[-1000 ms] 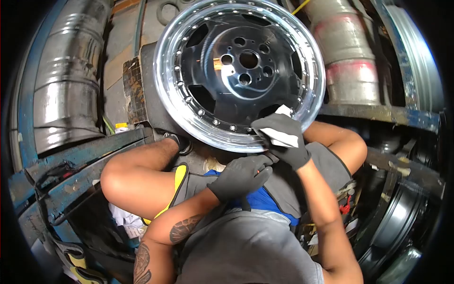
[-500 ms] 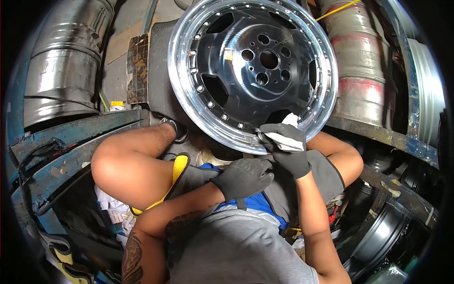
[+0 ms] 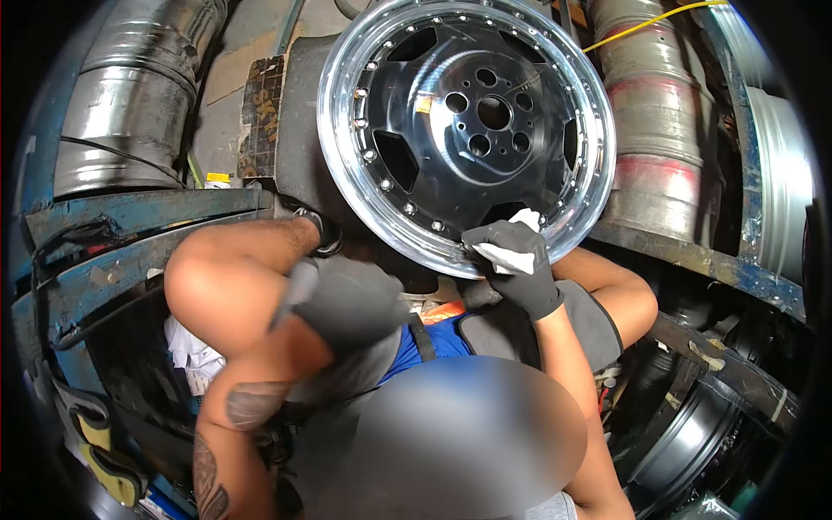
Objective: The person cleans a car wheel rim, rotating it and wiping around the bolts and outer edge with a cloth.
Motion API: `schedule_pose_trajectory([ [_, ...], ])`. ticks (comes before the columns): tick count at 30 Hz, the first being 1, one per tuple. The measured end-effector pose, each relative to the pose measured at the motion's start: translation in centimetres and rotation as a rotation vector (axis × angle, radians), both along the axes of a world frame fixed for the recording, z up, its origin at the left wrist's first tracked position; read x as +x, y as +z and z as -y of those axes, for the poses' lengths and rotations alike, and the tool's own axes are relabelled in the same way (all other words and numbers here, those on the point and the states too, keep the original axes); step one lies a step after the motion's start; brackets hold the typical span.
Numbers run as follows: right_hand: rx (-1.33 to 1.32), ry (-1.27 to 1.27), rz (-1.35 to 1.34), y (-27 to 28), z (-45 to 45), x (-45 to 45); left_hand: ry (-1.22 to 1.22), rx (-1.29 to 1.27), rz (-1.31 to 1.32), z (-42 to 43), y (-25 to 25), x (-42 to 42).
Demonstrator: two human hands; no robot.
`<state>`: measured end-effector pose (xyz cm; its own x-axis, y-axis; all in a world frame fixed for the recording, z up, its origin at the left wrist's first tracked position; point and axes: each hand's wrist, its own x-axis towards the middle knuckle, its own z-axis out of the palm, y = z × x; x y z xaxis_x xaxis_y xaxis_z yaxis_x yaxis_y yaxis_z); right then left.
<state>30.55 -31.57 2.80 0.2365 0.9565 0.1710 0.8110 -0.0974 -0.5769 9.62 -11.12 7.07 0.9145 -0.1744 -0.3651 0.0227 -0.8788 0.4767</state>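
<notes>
A black alloy wheel [image 3: 416, 113] with a polished silver lip and a ring of small bolts stands tilted in front of me. My right hand [image 3: 516, 269], in a dark grey glove, is closed on a folded white cloth [image 3: 507, 257] and rests at the wheel's near edge, by the inner side of the lip. One end of the cloth sticks up above the fingers. My left hand [image 3: 347, 303], gloved alike, is over my left thigh, apart from the wheel. Motion smears its fingers, so their pose is unclear.
Bare metal wheel barrels [image 3: 126, 121] are stacked at the left, with more barrels [image 3: 654, 113] at the right. Blue steel rails [image 3: 147, 212] run along both sides. A yellow cable [image 3: 650, 24] crosses at upper right. Another rim [image 3: 689, 433] lies low on the right.
My left hand has swung left and away from my lap, over my left thigh. My right hand stays at the wheel's near edge with the cloth. The view has shifted slightly.
</notes>
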Motion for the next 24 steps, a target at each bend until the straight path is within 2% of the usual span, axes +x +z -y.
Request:
schedule_pose_trajectory([
  [2, -0.031, -0.062, -0.171, 0.2, -0.1, 0.2, 0.095, 0.147, 0.629, -3.3, 2.0, -1.9],
  [3, -0.039, -0.120, -0.133, 0.4, -0.2, -0.2, 0.416, 0.140, 0.406, -3.8, 4.1, -2.3],
  [4, -0.044, -0.181, -0.093, 0.5, -0.3, -0.4, 0.408, 0.220, 0.334, -3.5, 4.8, -3.1],
  [6, 0.026, -0.093, 0.031, 0.0, -0.2, -0.5, 0.403, 0.381, 0.193, -2.5, 5.9, -5.2],
  [9, -0.023, -0.136, -0.072, 0.2, -0.1, -0.4, 0.211, 0.226, 0.133, -2.2, 4.5, -7.8],
  [10, -0.063, -0.183, -0.096, 0.2, 0.0, -0.4, 0.267, 0.292, 0.157, -3.4, 4.9, -8.3],
  [12, 0.020, -0.120, 0.047, 0.4, -0.1, -0.7, 0.378, 0.407, 0.202, -6.1, 7.6, -8.6],
  [14, -0.031, -0.073, 0.085, -0.2, 0.5, -0.8, 0.512, 0.567, 0.119, -7.8, 10.6, -6.7],
  [16, -0.024, -0.114, -0.018, 0.2, 0.0, -0.3, 0.391, 0.578, 0.382, -11.5, 8.5, -6.4],
  [18, -0.025, -0.125, -0.023, 0.8, -0.4, -0.5, 0.435, 0.550, 0.361, -12.3, 9.3, -2.8],
  [20, -0.045, -0.076, 0.029, 0.8, -0.1, -0.9, 0.420, 0.392, 0.508, -13.6, 9.6, 1.5],
  [22, -0.005, -0.248, -0.261, 1.2, -0.4, -1.7, 0.388, 0.323, 0.586, -13.9, 9.5, 5.6],
  [24, 0.030, -0.417, -0.551, 1.5, -1.3, -2.8, 0.416, 0.037, 0.664, -15.8, 5.5, 9.3],
])
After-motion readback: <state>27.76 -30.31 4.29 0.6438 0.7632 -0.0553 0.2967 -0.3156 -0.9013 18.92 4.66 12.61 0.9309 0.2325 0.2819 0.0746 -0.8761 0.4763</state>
